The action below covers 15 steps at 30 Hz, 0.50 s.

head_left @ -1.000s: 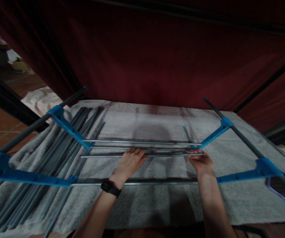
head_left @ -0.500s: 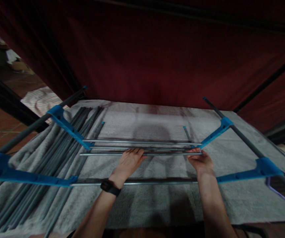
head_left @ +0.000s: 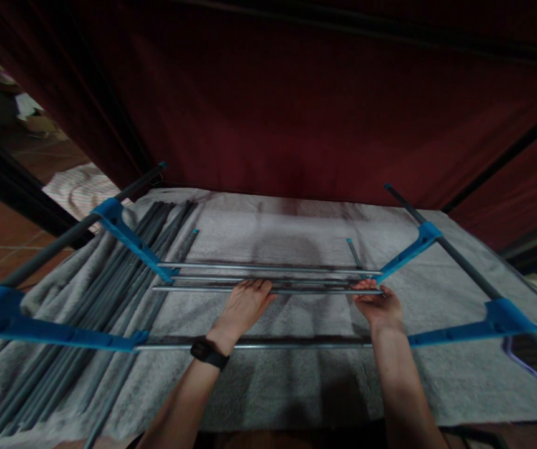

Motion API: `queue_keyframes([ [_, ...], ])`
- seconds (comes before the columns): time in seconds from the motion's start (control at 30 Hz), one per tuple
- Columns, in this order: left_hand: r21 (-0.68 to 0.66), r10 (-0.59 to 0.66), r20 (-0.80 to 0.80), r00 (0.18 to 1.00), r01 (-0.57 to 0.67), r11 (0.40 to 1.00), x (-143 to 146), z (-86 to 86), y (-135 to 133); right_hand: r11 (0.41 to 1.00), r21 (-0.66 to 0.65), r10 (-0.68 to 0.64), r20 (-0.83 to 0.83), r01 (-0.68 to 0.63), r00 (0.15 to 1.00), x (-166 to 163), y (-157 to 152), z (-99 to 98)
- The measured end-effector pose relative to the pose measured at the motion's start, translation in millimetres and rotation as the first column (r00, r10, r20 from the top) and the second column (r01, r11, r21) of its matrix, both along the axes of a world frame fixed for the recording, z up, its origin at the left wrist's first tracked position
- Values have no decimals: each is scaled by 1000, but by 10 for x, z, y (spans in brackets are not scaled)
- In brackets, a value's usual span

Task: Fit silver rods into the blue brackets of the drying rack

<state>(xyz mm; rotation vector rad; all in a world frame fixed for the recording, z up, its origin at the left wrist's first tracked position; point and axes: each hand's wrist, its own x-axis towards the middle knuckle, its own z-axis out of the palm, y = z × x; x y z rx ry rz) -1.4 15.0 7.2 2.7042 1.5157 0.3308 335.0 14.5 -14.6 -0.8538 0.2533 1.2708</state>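
A loose thin metal rod (head_left: 305, 291) runs left to right above a grey towel (head_left: 291, 386), and both my hands grip it. My left hand (head_left: 244, 305), a black watch on its wrist, is curled round the rod near its middle. My right hand (head_left: 380, 305) is closed on the rod's right end, close to a blue plastic bracket (head_left: 401, 255). Beyond the held rod, another rod (head_left: 268, 267) spans between the blue brackets (head_left: 132, 240). A third rod (head_left: 259, 344) crosses under my wrists.
Several grey tubes (head_left: 109, 293) lie bundled on the towel at the left. Dark frame poles (head_left: 455, 252) run back on both sides. A dark red cloth wall (head_left: 296, 106) closes off the back. A phone-like object (head_left: 527, 358) lies at the right edge.
The loose rod has shifted very slightly; my hands stay in place on it.
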Motion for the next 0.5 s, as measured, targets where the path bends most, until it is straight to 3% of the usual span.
queue_keyframes([
  [0.33, -24, 3, -15, 1000, -4, 1000, 7, 11, 0, 997, -77, 10, 43, -7, 999, -36, -7, 21],
  [0.5, -25, -22, 10, 1000, 22, 999, -4, 23, 4, 994, -89, -66, -21, 64, 998, -50, -29, 76],
])
